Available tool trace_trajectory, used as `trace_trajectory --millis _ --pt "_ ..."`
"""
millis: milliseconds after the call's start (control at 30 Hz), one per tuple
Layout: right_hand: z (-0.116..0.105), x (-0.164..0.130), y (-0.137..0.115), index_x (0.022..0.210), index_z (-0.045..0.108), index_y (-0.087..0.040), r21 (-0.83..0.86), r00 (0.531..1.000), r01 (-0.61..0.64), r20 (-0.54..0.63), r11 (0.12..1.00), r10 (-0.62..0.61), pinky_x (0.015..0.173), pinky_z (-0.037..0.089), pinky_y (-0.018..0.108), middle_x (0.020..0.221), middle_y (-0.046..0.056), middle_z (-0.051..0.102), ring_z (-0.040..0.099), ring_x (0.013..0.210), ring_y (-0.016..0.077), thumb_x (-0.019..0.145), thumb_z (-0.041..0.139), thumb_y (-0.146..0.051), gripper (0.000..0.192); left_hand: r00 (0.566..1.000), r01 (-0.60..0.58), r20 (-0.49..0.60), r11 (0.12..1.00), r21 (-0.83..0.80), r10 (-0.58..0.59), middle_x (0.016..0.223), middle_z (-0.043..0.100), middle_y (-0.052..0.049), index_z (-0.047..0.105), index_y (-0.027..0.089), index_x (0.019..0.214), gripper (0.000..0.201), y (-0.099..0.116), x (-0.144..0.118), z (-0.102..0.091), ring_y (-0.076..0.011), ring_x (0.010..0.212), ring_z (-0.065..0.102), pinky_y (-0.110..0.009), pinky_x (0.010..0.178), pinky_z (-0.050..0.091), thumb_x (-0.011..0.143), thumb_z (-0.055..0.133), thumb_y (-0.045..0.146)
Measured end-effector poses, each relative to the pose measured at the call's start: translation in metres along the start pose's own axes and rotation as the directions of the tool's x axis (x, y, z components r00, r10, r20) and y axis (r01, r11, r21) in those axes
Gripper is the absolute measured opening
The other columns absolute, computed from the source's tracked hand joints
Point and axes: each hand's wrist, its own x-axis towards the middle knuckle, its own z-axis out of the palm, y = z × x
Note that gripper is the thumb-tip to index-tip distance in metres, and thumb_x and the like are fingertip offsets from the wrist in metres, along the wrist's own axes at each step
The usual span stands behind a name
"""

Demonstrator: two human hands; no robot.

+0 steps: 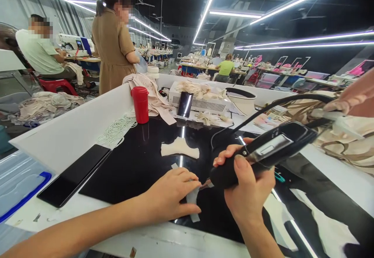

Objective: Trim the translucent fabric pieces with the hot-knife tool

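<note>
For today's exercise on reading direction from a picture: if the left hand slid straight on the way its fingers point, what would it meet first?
The left hand lies flat on a pale fabric strip, fingers pointing right. Straight on, it would probably first meet the tip of the black handheld tool gripped by the right hand, though depth is hard to judge.

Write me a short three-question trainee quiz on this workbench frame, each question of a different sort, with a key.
1. True or false: the right hand grips a black corded tool.
2. What does the left hand press on the black mat?
A. a pale fabric strip
B. the phone
C. the red cup
3. Fill in: the red cup stands ____ beside the white elastic loops.

Key: 1 true; 2 A, the pale fabric strip; 3 upright.
</note>
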Motion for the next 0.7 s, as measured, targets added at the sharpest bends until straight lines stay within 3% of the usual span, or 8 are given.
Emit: trace_trajectory --millis 200,700 --pt "-0.006 -0.006 0.005 0.115 0.059 -0.028 -0.032 0.999 -0.016 0.051 0.999 0.018 0.061 0.054 0.031 0.081 -0.004 0.065 0.062 0.062 0.0136 0.085 0.078 -0.027 0.035 0.998 0.008 0.059 0.999 -0.04 -0.006 0.143 0.06 -0.011 0.059 0.014 0.142 0.077 0.0 -0.005 0.001 -0.0313 0.134 0.051 -0.044 0.117 0.041 0.079 0.087 0.049" --pt "-0.007 -0.013 0.005 0.119 0.057 -0.028 -0.023 0.994 -0.035 0.101 0.999 0.037 0.061 0.055 0.031 0.084 -0.003 0.064 0.062 0.064 0.0142 0.088 0.077 -0.029 0.036 0.994 0.025 0.112 0.997 -0.072 -0.017 0.148 0.056 -0.011 0.056 0.018 0.145 0.077 0.002 -0.007 -0.007 -0.0314 0.139 0.047 -0.047 0.119 0.039 0.08 0.086 0.046"
